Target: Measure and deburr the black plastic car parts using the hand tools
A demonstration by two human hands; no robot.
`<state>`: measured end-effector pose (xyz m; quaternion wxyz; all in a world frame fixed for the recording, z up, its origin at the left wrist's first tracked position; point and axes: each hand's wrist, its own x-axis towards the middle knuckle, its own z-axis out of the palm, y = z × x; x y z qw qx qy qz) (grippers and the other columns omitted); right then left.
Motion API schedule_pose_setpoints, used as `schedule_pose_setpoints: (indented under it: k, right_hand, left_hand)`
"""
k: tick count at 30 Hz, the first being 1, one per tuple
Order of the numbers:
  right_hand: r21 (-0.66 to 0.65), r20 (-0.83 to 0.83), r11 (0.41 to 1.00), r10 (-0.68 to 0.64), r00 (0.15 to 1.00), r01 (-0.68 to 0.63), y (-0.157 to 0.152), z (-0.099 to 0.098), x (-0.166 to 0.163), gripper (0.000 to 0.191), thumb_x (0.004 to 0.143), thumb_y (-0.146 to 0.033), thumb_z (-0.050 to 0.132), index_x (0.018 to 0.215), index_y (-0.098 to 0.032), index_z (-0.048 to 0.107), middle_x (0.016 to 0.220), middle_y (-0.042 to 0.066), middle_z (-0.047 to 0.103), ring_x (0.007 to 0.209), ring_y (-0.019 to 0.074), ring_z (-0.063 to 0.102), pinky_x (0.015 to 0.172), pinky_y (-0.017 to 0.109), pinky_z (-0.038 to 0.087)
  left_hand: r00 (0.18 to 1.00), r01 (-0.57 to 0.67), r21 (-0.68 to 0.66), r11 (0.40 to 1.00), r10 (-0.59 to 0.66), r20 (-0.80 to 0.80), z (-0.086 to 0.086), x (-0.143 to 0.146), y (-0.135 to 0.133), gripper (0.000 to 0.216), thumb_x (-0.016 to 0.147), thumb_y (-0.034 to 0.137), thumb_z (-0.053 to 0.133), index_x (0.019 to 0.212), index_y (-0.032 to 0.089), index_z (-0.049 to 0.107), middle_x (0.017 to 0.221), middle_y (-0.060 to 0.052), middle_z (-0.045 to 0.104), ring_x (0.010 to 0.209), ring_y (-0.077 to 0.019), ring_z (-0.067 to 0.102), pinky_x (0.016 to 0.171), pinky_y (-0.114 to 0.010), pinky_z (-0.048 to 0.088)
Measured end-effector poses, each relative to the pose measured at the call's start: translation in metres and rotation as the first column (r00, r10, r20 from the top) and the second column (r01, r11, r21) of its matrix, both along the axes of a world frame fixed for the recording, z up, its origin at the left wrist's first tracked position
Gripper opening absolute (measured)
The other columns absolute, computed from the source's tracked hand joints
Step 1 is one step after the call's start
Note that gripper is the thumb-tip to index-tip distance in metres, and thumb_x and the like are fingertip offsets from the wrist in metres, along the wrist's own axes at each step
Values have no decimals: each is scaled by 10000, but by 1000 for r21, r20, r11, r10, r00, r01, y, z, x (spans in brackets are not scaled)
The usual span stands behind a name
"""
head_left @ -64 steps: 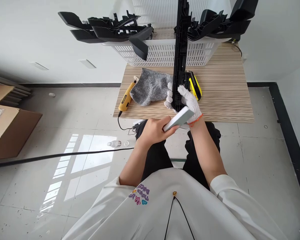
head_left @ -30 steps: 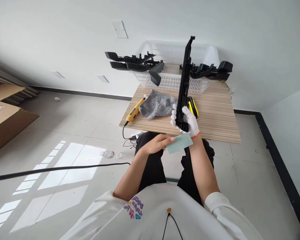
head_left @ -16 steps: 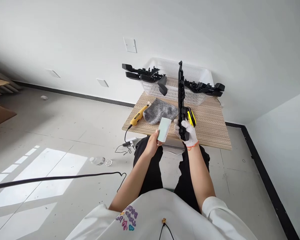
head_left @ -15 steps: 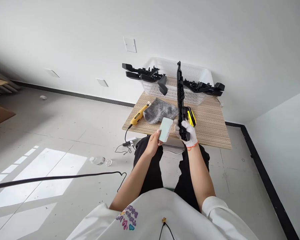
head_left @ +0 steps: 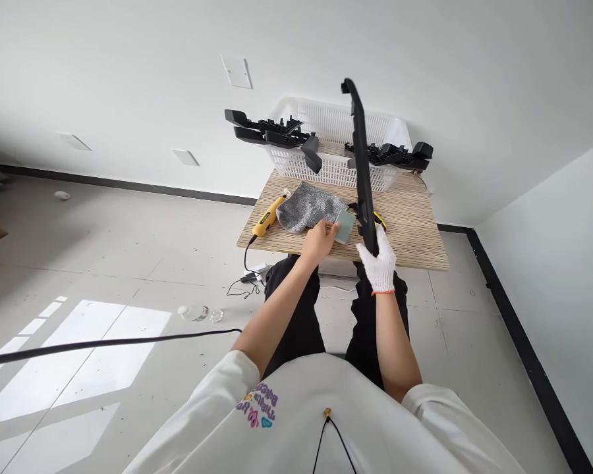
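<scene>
My bare left hand [head_left: 319, 241] is closed on a thin, pale green rectangular pad [head_left: 344, 226], whose free end points right toward the black part. In a white knit glove with an orange cuff edge, my right hand [head_left: 379, 263] grips the lower end of a long, narrow black plastic trim piece [head_left: 362, 158]. It stands nearly upright over the table, smooth face showing, with a hooked top end. Just behind my left hand lies a grey cloth [head_left: 307, 207]. A black and yellow tool [head_left: 379, 220] is partly hidden behind the trim piece and my glove.
A white plastic basket [head_left: 336, 172] stands at the back of the wooden table [head_left: 415, 227], with more black plastic parts [head_left: 277, 135] across its rim. A yellow corded tool [head_left: 268, 217] lies at the left. A clear bottle [head_left: 192, 312] is on the floor.
The trim piece has turned over from its ribbed side to its smooth side and moved slightly up. My left hand has brought the pad up and right, closer to it.
</scene>
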<state>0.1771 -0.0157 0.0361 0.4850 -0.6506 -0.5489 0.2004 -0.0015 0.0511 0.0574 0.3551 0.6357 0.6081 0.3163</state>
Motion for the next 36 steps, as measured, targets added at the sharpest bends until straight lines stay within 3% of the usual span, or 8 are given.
schedule_pose_setpoints:
  k: [8,14,19,22,25,28,31,36]
  right_hand:
    - [-131,90,991,-24,996,35,24,10,-2,785,876,-527,676,1583,-232,503,1555,102,588,1361,322,612,1156,494,479]
    - [-153,71,988,6,997,5,21,18,-4,607,853,-511,707,1425,-320,638,1281,34,752,1144,295,703,1057,489,522]
    - [-179,43,982,-46,998,53,18,19,-5,496,832,-559,718,1240,-277,695,1140,46,769,1044,281,714,960,442,550]
    - [-219,72,972,-75,995,89,18,16,-4,508,821,-599,714,1198,-261,674,1148,77,759,1026,298,714,934,468,554]
    - [-241,124,966,-68,990,97,19,13,-2,518,825,-615,704,1180,-241,650,1130,101,758,1023,312,716,947,498,549]
    - [-262,171,962,-32,985,76,20,11,-1,550,832,-620,697,1214,-230,637,1097,112,759,1041,333,718,964,529,540]
    - [-284,189,957,-6,982,60,22,11,-1,558,834,-610,694,1236,-227,636,1101,118,761,1061,358,719,972,555,535]
    - [-277,189,958,-29,981,82,22,11,-1,530,820,-594,713,1202,-233,642,1084,113,767,1044,363,724,952,549,544]
  left_hand:
    - [994,-16,-19,1000,14,-106,-4,9,32,505,1052,563,404,1251,139,590,944,-185,786,912,-372,728,735,-388,468]
    - [979,11,30,999,-5,-201,-2,12,34,584,1065,559,329,1310,117,622,1120,-235,767,1087,-409,717,851,-431,504]
    - [981,77,103,992,-57,-186,6,8,24,550,1054,424,421,1514,138,516,1379,-216,673,1182,-352,687,981,-435,511]
    - [987,81,207,975,-51,-149,15,-13,27,515,1022,365,484,1487,154,555,1484,-198,602,1156,-309,693,1029,-435,516]
    - [980,-62,276,959,112,-167,24,-57,41,362,995,286,498,1278,169,691,1293,-144,726,1239,-310,654,1101,-438,481]
    - [888,-305,293,906,382,-258,26,-106,56,353,959,247,530,1272,155,664,1303,-170,708,1279,-332,610,1139,-489,440]
    - [918,-235,115,965,259,-299,22,-128,61,360,925,228,577,1258,140,682,1284,-170,725,1222,-325,640,1091,-477,479]
    - [955,49,189,981,9,-296,20,-105,50,303,950,353,578,1107,216,798,1175,-113,768,1344,-367,550,1192,-548,382]
